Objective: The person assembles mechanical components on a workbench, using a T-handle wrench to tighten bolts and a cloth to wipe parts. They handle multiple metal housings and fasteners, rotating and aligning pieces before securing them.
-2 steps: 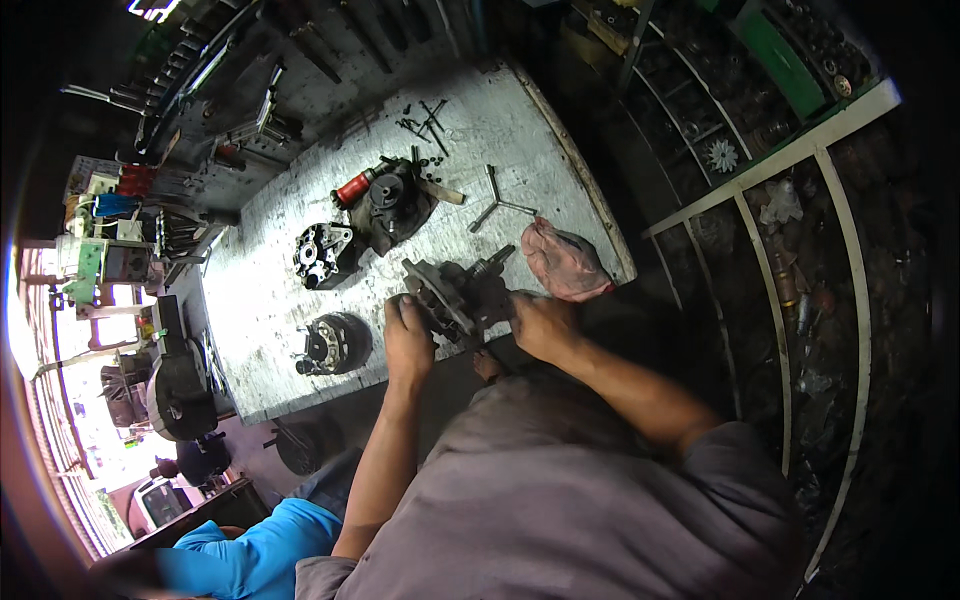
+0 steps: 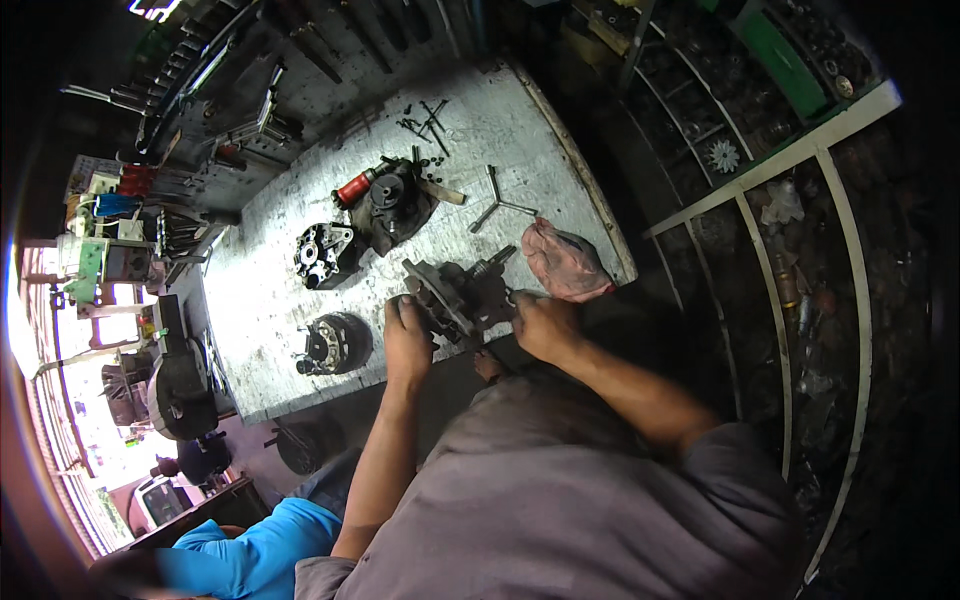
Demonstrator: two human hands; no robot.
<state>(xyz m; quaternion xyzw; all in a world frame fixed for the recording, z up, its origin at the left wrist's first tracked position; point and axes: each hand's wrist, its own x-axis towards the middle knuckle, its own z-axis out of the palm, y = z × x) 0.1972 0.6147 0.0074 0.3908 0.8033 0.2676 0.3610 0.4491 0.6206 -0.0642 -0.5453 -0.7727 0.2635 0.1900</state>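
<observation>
Vise-like metal assembly (image 2: 443, 293) is occupying the near edge of the workbench (image 2: 475, 120), between the two hands. Its grey body is showing flat, blocky plates standing at a slant, while a slim, ridged rod (image 2: 494, 261) is projecting toward the upper right; its darker underside is blurring into shadow. Left hand (image 2: 410, 338) is curling at the assembly's left side, fingers folded rather than spread; one cannot tell what its fingertips are pinching. Right hand (image 2: 546, 324) is bending inward at the opposite side, likewise partly closed, its hold being hidden in shadow. The bench top is displaying a pale, scuffed face with dark smears. On it, a cast-metal housing (image 2: 322, 256) with an openwork face is lying above a rounder, drum-shaped metal part (image 2: 340, 345). Farther back, a dark, disc-topped part (image 2: 390, 194) is sitting beside a smooth red cylinder (image 2: 352, 190), with a flat tan strip (image 2: 445, 193) reaching out to the right. Thin dark bolts (image 2: 432, 119) are lying scattered beyond. A three-armed metal wrench (image 2: 497, 203) is resting near a crumpled, stained pink cloth (image 2: 560, 262)
</observation>
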